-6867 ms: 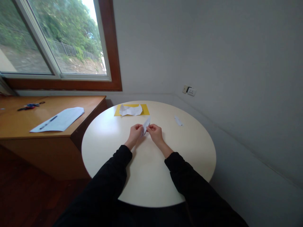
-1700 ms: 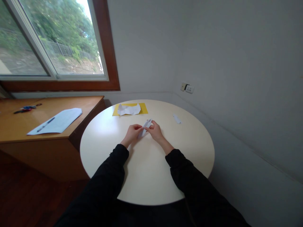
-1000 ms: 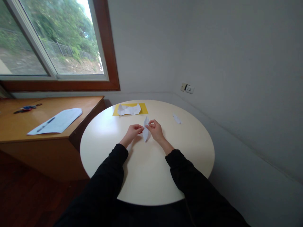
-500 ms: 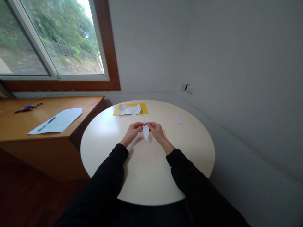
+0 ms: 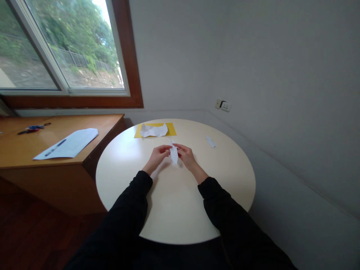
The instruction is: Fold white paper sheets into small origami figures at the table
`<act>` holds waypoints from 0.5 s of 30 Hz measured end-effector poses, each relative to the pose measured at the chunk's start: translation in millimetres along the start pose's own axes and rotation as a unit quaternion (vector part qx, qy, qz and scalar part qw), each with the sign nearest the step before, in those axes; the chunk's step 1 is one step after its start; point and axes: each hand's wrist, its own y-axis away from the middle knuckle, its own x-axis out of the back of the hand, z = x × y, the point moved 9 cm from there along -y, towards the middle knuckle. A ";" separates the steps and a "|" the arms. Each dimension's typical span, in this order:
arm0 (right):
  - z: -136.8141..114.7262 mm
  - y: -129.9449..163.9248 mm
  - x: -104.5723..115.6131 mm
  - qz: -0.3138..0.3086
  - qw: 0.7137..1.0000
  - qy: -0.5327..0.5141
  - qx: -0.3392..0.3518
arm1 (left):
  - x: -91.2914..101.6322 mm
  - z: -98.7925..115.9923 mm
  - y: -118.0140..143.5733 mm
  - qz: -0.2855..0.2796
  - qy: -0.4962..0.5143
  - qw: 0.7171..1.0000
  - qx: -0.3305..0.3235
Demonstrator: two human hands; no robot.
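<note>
Between my two hands is a small folded piece of white paper (image 5: 174,155), long and narrow with pointed ends, held just over the round table (image 5: 174,210). My left hand (image 5: 158,156) pinches its left edge with thumb and fingers. From the right, my right hand (image 5: 186,156) grips it near the upper part, fingertips bent over the paper. The exact folds are too small to make out.
Beyond my hands, a creased white sheet (image 5: 153,130) lies on yellow paper (image 5: 171,129). A small white paper strip (image 5: 210,141) is to the right. On the wooden desk (image 5: 108,125) at left are white sheets (image 5: 78,140), a pen (image 5: 55,147) and scissors (image 5: 33,128).
The folded paper has turned slightly between my fingers, its lower tip shifting a little to the right, and it looks somewhat wider. Both hands stay nearly in place.
</note>
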 end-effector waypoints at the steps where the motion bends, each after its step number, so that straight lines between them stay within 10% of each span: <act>1: -0.7 0.1 0.1 0.001 1.000 0.000 0.003 | -0.6 1.3 0.3 -0.002 -0.001 1.000 -0.003; 15: -9.4 -2.4 2.3 0.003 0.996 0.058 0.063 | 2.2 3.8 -1.7 -0.001 -0.056 0.998 -0.033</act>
